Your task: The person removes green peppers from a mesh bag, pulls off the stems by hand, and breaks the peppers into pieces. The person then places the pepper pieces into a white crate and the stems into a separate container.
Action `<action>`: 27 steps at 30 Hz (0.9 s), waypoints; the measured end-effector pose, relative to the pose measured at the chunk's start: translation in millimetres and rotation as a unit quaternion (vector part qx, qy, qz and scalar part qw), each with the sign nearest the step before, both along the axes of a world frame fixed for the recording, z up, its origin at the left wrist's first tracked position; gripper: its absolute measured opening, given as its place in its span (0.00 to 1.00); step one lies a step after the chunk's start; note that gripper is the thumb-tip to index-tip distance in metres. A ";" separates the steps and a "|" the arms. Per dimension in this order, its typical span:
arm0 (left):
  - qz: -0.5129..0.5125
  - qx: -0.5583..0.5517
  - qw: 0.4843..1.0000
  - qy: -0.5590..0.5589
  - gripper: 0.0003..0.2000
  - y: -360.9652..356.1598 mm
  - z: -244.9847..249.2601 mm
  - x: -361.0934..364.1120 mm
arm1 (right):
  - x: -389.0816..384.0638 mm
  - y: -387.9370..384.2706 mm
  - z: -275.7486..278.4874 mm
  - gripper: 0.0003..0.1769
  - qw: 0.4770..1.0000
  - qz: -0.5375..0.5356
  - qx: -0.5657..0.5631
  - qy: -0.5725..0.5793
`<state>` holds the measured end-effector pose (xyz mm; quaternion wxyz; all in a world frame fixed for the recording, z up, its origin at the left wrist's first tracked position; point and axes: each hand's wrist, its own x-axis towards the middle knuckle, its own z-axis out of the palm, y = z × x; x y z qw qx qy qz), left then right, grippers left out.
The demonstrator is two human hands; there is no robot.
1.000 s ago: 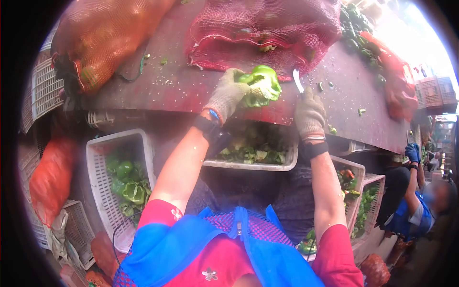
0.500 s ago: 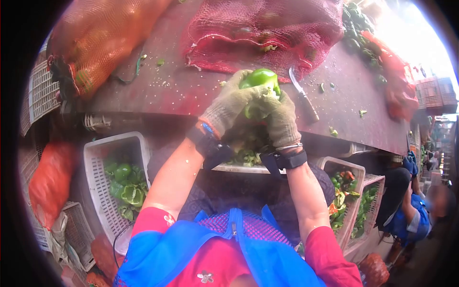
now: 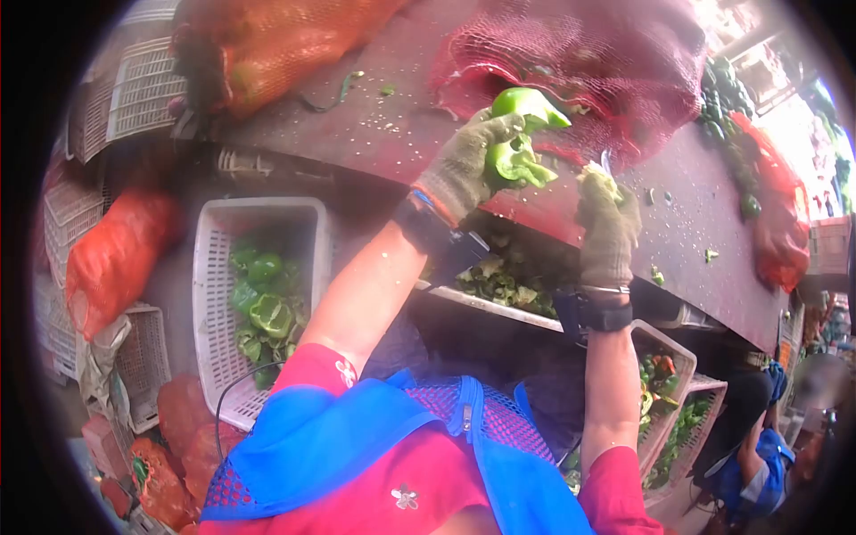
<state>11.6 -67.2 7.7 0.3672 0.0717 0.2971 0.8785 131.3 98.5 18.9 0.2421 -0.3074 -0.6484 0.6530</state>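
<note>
My left hand (image 3: 468, 165), in a dingy knit glove, grips a green pepper (image 3: 528, 109) that is split open, its pale inside showing. To its right, my gloved right hand (image 3: 608, 218) is closed around a pale green pepper core (image 3: 603, 181) at its fingertips. A knife blade (image 3: 606, 160) shows just beyond those fingertips; its handle is hidden. Under my hands a crate (image 3: 499, 308) holds pepper scraps. At the left, a white crate (image 3: 210, 308) contains green peppers.
A red mesh sack (image 3: 580, 53) and an orange sack (image 3: 285, 49) lie on the table (image 3: 392, 134). Crates (image 3: 682, 357) of peppers stand at the right. Another person (image 3: 758, 464) sits at the far right. Red sacks (image 3: 120, 259) are at the left.
My hands have moved apart, the right one away with the core. The pepper is now opened in my left hand. The view has turned, shifting the surroundings.
</note>
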 end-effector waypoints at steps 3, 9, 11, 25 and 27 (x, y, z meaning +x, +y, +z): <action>0.006 0.013 0.998 0.063 0.18 -66.4 21.9 -13.6 | 13.3 -11.8 16.8 0.23 0.998 0.042 0.032 0.044; 0.225 -0.262 0.933 0.099 0.18 -271.8 48.2 81.6 | 29.9 -31.3 -7.6 0.23 0.987 0.159 -0.024 0.008; 0.244 -0.399 0.881 0.074 0.21 -327.0 34.1 127.5 | 30.5 -46.3 -5.6 0.23 0.982 0.187 0.018 -0.014; -0.039 -0.182 0.977 0.108 0.16 -33.2 30.6 72.8 | 32.2 -64.0 4.7 0.41 0.862 0.197 0.454 0.113; 0.007 -0.089 0.995 0.041 0.14 -22.7 12.6 64.0 | 31.0 -55.4 7.8 0.33 0.923 0.196 0.314 0.106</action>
